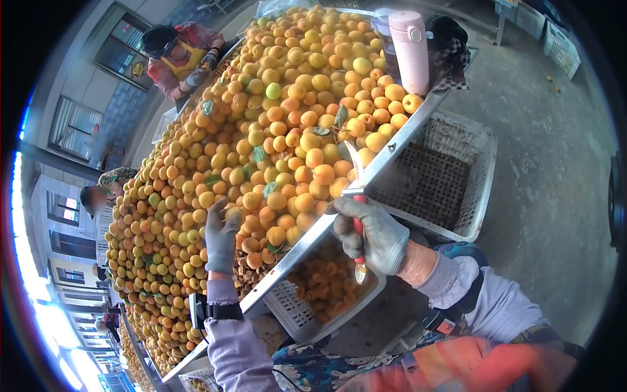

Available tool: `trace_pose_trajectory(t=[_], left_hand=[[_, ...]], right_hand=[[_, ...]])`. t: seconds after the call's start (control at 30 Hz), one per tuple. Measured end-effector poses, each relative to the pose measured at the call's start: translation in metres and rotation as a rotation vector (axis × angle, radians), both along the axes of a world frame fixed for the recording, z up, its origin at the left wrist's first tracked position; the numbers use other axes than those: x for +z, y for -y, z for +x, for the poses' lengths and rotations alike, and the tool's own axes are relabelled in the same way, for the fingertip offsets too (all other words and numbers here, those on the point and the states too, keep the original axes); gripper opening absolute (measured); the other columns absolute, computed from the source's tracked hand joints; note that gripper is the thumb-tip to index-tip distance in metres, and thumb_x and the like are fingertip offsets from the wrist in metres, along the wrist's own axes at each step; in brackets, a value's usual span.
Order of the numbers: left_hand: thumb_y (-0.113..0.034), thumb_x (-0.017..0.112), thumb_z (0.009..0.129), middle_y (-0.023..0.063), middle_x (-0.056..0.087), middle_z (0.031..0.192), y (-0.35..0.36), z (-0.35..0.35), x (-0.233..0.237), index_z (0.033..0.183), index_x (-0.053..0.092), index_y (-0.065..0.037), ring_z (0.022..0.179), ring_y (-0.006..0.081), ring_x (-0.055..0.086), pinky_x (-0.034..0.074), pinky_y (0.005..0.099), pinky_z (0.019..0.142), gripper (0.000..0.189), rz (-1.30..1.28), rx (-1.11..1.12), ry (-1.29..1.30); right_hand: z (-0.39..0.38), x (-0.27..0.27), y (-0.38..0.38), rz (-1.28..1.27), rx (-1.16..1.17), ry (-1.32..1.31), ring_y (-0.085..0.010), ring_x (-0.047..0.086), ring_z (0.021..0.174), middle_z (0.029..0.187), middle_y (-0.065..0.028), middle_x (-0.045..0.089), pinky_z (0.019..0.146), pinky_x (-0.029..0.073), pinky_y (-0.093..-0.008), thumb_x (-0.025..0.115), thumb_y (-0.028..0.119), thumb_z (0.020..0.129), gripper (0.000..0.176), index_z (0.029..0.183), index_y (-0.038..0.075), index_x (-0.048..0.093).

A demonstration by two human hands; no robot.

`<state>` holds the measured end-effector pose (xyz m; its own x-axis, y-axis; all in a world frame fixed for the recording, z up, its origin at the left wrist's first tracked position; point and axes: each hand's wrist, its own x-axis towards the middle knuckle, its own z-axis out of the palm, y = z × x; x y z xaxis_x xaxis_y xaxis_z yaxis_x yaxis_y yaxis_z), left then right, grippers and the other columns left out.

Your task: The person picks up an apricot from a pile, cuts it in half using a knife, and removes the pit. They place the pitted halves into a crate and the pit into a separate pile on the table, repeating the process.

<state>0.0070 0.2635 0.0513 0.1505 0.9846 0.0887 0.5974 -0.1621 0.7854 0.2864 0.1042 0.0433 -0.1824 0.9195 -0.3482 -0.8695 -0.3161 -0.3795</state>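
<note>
A big heap of orange and yellow apricots covers a metal-edged table. My left hand, in a grey glove, reaches over the near side of the heap with its fingers curled at a fruit; whether it grips that fruit is unclear. My right hand, also gloved, is closed around the red handle of pruning shears above the table's edge. The blades point up and away over the fruit. Below my hands, a white crate holds a mass of orange fruit pieces.
To the right stands another white crate with a dark meshed bottom. A pink bottle and a dark checked cloth are at the far right corner. A co-worker works across the heap. More crates stand on the floor behind.
</note>
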Motion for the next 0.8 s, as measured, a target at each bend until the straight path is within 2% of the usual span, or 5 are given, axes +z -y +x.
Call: trace_pose_trajectory(t=[0.27,0.37,0.43,0.6,0.8], left_hand=[[-0.040,0.041,0.101,0.0079,0.059,0.109,0.071,0.024,0.002,0.133,0.045,-0.001,0.088,0.0138,0.058,0.051,0.0259,0.075,0.050,-0.196,-0.141,0.659],[-0.027,0.056,0.095,0.0057,0.057,0.115,0.111,0.033,0.008,0.137,0.042,-0.007,0.096,0.0168,0.058,0.050,0.0317,0.083,0.049,-0.369,-0.138,0.989],[-0.023,0.065,0.089,0.0076,0.055,0.122,0.125,0.026,-0.007,0.137,0.042,-0.009,0.101,0.0196,0.057,0.048,0.0334,0.084,0.055,-0.370,-0.134,1.013],[-0.032,0.063,0.091,0.0107,0.056,0.122,0.157,0.010,-0.023,0.136,0.043,-0.008,0.095,0.0211,0.056,0.045,0.0343,0.085,0.055,-0.543,-0.124,1.153],[-0.039,0.059,0.093,0.0137,0.056,0.124,0.187,-0.010,-0.040,0.136,0.042,-0.004,0.098,0.0219,0.058,0.045,0.0367,0.087,0.058,-0.499,-0.100,1.121]], right_hand=[[-0.026,0.002,0.007,0.006,0.229,0.297,-0.0036,0.045,0.047,0.070,0.0018,0.055,0.039,0.035,-0.0205,0.061,0.026,0.092,0.019,0.098,0.008,0.059],[-0.042,-0.004,0.012,0.069,0.359,0.491,-0.0035,0.048,0.052,0.071,0.0015,0.056,0.044,0.038,-0.0201,0.063,0.025,0.090,0.018,0.098,0.009,0.060],[-0.062,-0.021,0.014,0.427,0.274,0.838,-0.0045,0.050,0.058,0.072,0.0024,0.057,0.051,0.041,-0.0203,0.063,0.027,0.091,0.021,0.098,0.007,0.060],[-0.075,-0.030,0.027,0.595,0.438,1.102,-0.0266,0.055,0.064,0.073,-0.0157,0.058,0.067,0.045,-0.0378,0.060,0.026,0.085,0.024,0.087,0.002,0.058],[-0.093,-0.039,0.032,0.609,0.560,1.131,-0.0227,0.057,0.065,0.068,-0.0120,0.058,0.066,0.046,-0.0364,0.061,0.024,0.084,0.020,0.086,0.004,0.059]])
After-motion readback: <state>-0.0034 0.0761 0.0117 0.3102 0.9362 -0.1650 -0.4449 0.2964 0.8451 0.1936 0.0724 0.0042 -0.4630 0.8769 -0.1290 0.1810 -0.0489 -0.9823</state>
